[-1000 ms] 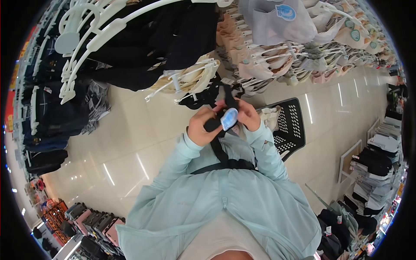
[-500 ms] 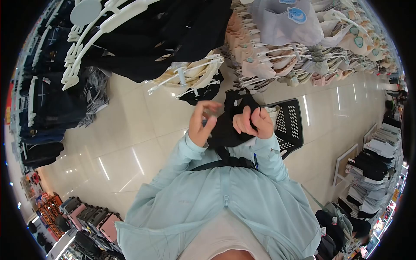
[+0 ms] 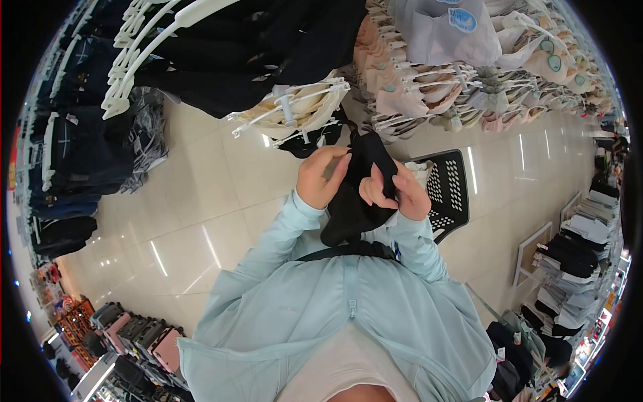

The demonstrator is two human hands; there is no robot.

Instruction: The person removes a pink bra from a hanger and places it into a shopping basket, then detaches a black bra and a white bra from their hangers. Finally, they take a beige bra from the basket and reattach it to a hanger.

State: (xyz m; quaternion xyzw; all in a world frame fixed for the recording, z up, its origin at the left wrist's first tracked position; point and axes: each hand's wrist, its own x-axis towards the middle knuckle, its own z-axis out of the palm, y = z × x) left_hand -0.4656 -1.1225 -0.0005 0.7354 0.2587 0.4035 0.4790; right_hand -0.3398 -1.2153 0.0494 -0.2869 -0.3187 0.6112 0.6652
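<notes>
Between my hands, in front of my waist, is a black bra, its lower part hanging down and a wide band rising at the top right. My left hand is closed, thumb and forefinger pinched at the bra's upper left edge. On the other side, my right hand has its fingers curled round the wide black band. The fabric hides some of the fingertips.
Ahead hang cream bras on clip hangers and black garments. A rack of pale bras fills the upper right. A black perforated chair stands right of my hands. Folded clothes and suitcases line the sides.
My left hand was loose with fingers apart and now pinches the bra's edge. The band in my right hand has been lifted and spread upward, and the bra's lower part hangs lower.
</notes>
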